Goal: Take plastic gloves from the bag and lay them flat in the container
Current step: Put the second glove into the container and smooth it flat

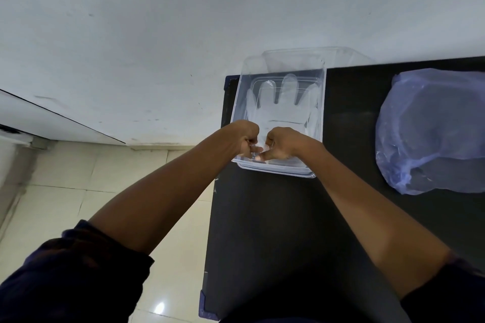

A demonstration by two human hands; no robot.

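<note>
A clear plastic container (322, 102) stands at the far left corner of the black table. Inside it a translucent plastic glove (283, 105) lies spread flat, fingers pointing away from me. My left hand (245, 139) and my right hand (280, 143) are side by side at the container's near end, fingers curled, pinching the glove's cuff edge between them. The bluish plastic bag (433, 131) lies at the right of the table, apart from both hands; what it holds is hard to see.
The black table (262, 231) runs from the container toward me; its left edge drops to a tiled floor (65, 204). A white wall (157, 34) rises behind. My dark sleeves fill the lower corners.
</note>
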